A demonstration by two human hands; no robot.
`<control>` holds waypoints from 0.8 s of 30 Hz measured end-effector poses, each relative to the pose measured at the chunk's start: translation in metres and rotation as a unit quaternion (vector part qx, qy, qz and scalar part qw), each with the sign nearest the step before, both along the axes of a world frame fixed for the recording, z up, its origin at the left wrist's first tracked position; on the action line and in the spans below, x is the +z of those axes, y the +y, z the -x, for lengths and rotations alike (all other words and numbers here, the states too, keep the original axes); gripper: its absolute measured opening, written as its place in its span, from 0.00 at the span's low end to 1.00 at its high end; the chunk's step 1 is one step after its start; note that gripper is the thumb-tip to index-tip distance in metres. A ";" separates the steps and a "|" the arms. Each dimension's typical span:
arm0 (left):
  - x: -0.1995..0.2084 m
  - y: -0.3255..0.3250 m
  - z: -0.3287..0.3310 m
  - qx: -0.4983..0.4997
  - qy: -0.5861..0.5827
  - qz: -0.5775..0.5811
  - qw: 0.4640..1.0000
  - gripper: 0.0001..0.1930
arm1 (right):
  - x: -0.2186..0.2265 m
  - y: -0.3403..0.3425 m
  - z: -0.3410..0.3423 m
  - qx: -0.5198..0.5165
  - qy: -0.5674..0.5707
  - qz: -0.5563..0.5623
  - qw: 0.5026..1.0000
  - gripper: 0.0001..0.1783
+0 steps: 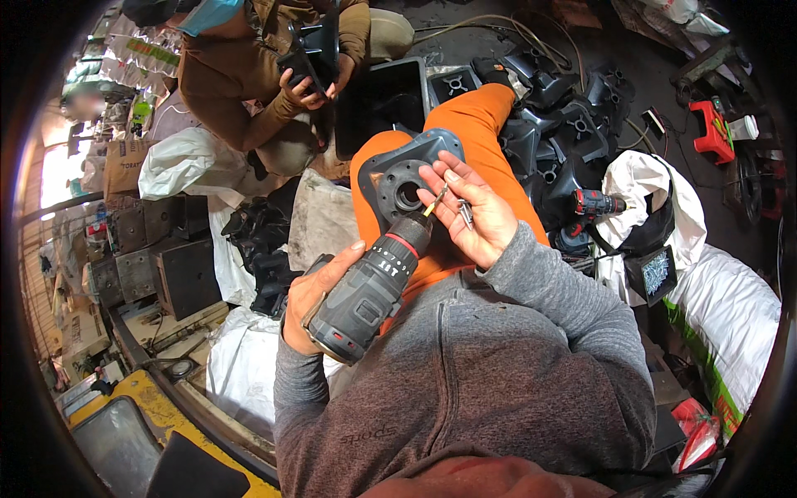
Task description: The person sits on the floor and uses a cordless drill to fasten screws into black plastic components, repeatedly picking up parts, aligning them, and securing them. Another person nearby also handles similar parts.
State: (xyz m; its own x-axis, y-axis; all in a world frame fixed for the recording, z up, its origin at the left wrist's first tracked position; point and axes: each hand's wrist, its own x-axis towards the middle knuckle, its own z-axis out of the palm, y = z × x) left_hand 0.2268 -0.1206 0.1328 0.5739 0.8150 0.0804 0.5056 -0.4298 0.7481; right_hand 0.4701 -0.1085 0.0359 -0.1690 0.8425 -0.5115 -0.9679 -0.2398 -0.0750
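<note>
My left hand point(309, 300) is wrapped around a black cordless drill point(365, 303) with a red ring, pointing up and away from me. A thin bit point(436, 199), yellowish at its base, sticks out of the chuck. Palm up beside the bit, my right hand point(481, 217) has its fingers stretched out. Small metal screws point(466, 214) rest in that palm; their exact form is hard to make out. Across my orange-clad thighs lies a dark grey moulded part point(378, 176) with a round hub, partly hidden behind the drill and my right hand.
At upper left, a co-worker point(224, 75) holds a similar black part point(317, 50). More black moulded parts point(573, 133) pile up ahead to the right. A second drill point(596, 203) rests by a white sack point(635, 178). Near it sits a black box of screws point(654, 274).
</note>
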 end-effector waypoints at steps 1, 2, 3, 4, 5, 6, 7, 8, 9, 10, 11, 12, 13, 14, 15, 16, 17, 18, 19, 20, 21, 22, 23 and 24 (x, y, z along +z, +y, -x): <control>0.003 0.001 -0.002 -0.005 0.002 0.000 1.000 0.31 | 0.001 0.000 0.000 -0.001 -0.004 -0.001 1.000 0.16; 0.009 0.003 -0.007 -0.011 0.004 -0.001 1.000 0.31 | 0.002 0.000 0.000 -0.001 -0.008 -0.001 1.000 0.16; 0.014 0.004 -0.009 -0.012 0.008 -0.003 1.000 0.31 | 0.001 0.002 0.001 0.002 -0.010 -0.002 1.000 0.17; 0.014 0.002 -0.008 -0.014 0.005 -0.003 1.000 0.31 | 0.002 0.003 0.001 0.006 -0.012 -0.003 1.000 0.17; 0.011 0.000 -0.005 -0.016 0.003 -0.003 1.000 0.31 | 0.005 0.005 0.002 0.012 -0.017 0.005 1.000 0.16; 0.010 0.000 -0.006 -0.020 0.000 -0.002 1.000 0.31 | 0.007 0.006 0.002 0.016 -0.023 0.013 1.000 0.16; 0.014 0.006 -0.011 -0.054 0.016 -0.089 0.994 0.31 | 0.008 0.007 0.003 0.019 -0.029 0.021 0.999 0.16; 0.017 0.007 -0.011 -0.054 0.025 -0.094 0.994 0.31 | 0.010 0.007 0.004 0.023 -0.032 0.019 0.999 0.16; 0.020 0.009 -0.011 -0.053 0.035 -0.098 0.993 0.31 | 0.011 0.007 0.005 0.027 -0.036 0.016 0.999 0.15; 0.022 0.010 -0.011 -0.052 0.044 -0.103 0.992 0.32 | 0.013 0.008 0.005 0.030 -0.039 0.012 0.999 0.15; 0.024 0.011 -0.009 -0.040 0.041 -0.077 0.995 0.32 | 0.014 0.009 0.005 0.038 -0.035 0.017 0.999 0.14; 0.025 0.012 -0.006 -0.029 0.038 -0.050 0.998 0.33 | 0.013 0.009 0.005 0.045 -0.031 0.023 0.998 0.14; 0.027 0.013 -0.004 -0.018 0.035 -0.024 0.999 0.33 | 0.012 0.010 0.005 0.051 -0.028 0.029 0.998 0.14; 0.026 0.014 -0.003 -0.018 0.037 -0.044 0.998 0.35 | 0.009 0.011 0.006 0.048 -0.020 0.018 0.998 0.14; 0.023 0.015 0.000 -0.016 0.041 -0.064 0.997 0.36 | 0.005 0.012 0.008 0.047 -0.011 0.008 0.999 0.14; 0.022 0.015 0.001 -0.014 0.045 -0.084 0.995 0.38 | 0.002 0.014 0.009 0.047 -0.002 -0.002 0.999 0.14; 0.022 0.016 0.002 -0.025 0.039 -0.081 0.996 0.40 | 0.001 0.015 0.008 0.040 0.005 -0.003 0.999 0.14; 0.021 0.016 0.002 -0.025 0.042 -0.085 0.995 0.40 | 0.001 0.015 0.007 0.040 0.010 -0.005 0.999 0.13; 0.020 0.016 0.004 -0.025 0.045 -0.088 0.995 0.41 | 0.001 0.016 0.006 0.039 0.015 -0.006 0.999 0.13; 0.020 0.017 0.004 -0.025 0.048 -0.092 0.994 0.41 | 0.001 0.017 0.006 0.038 0.021 -0.008 0.999 0.13; 0.020 0.017 0.004 -0.025 0.047 -0.089 0.995 0.41 | 0.000 0.017 0.006 0.038 0.021 -0.008 0.999 0.13; 0.020 0.018 0.004 -0.025 0.046 -0.085 0.995 0.41 | 0.000 0.018 0.005 0.038 0.021 -0.008 0.999 0.13; 0.020 0.019 0.003 -0.024 0.045 -0.081 0.995 0.41 | 0.000 0.019 0.005 0.037 0.021 -0.008 0.999 0.13; 0.020 0.019 0.004 -0.027 0.047 -0.088 0.995 0.41 | 0.001 0.019 0.006 0.037 0.016 -0.003 0.999 0.13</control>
State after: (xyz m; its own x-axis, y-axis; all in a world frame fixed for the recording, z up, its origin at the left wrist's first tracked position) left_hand 0.2230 -0.1011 0.1524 0.6281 0.7608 0.1632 0.5425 -0.5785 0.6091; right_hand 0.4641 -0.0890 0.0373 -0.2467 0.8303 -0.4998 -0.9495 -0.3102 -0.0466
